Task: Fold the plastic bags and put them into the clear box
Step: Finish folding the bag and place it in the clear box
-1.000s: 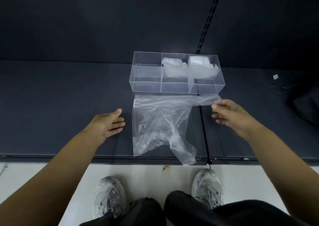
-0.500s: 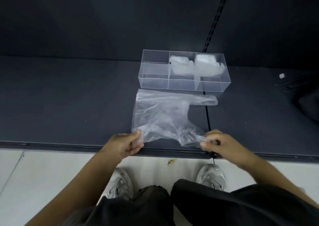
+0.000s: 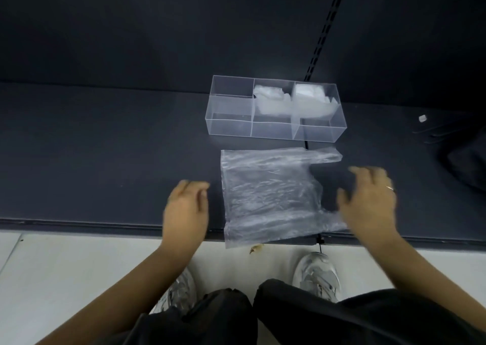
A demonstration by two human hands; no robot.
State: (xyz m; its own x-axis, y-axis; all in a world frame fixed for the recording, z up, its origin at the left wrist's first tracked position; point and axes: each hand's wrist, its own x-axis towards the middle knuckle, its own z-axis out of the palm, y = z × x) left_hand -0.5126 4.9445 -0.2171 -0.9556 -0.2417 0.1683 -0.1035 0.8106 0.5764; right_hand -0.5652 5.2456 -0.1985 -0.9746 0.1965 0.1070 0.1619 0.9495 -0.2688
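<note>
— What has moved?
— Both hands have let go of the near edge they pinched half a second ago. The plastic bag [image 3: 268, 194] now lies flat on the worktop [image 3: 105, 160], just in front of the clear box [image 3: 228, 127].
— Which way does it run?
— Long axis left to right, parallel to the box, handles pointing right. Its near edge overhangs the worktop's front.
— And the fingers?
— The left hand [image 3: 185, 210] is just beside the bag's left edge, fingers loose, holding nothing. The right hand [image 3: 368, 207] is over the near handle, fingers spread and blurred; I cannot tell whether they touch it.
</note>
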